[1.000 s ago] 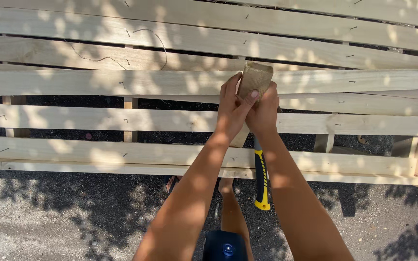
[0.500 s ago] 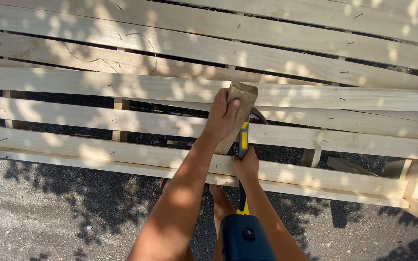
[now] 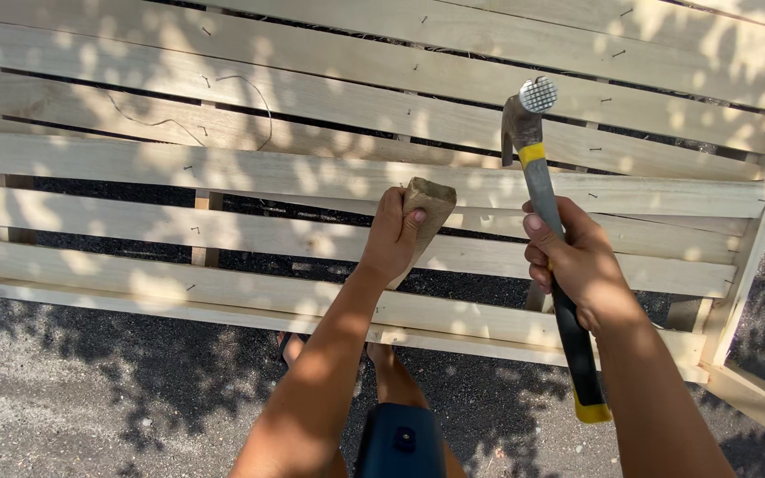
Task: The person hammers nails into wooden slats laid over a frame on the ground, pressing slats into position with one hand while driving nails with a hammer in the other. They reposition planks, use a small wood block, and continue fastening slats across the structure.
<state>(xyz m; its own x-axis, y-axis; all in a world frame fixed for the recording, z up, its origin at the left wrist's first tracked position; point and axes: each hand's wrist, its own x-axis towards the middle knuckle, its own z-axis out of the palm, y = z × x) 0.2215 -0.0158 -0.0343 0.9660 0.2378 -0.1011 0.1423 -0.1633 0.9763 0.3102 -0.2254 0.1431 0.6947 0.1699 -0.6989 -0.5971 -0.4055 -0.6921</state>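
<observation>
- Here, the left hand (image 3: pixel 391 237) is wrapped shut around a short wooden block (image 3: pixel 424 212), thumb on the near face and fingers curled behind; the block's upper end sticks out above the fist, tilted toward one o'clock.
- The block's end rests against a pale wooden slat (image 3: pixel 223 173) of the slatted frame, just below the slat's lower edge.
- At three o'clock from that hand, well apart from it, the right hand (image 3: pixel 582 264) is clenched tight around the dark handle of a hammer (image 3: pixel 546 212).
- The hammer stands nearly upright: its grid-faced steel head is at twelve o'clock from the fist, raised in front of the upper slats, a yellow band sits just below the head, and the yellow-tipped handle end pokes out at six o'clock past the wrist.
- Around both hands the slats run side to side, with small staples dotted on them and dark gaps between.
- At six o'clock, between the forearms, hangs a dark blue device (image 3: pixel 397 441); bare feet show behind it.
- Grey gravel ground (image 3: pixel 90 389) with leaf shadows lies at seven o'clock.
</observation>
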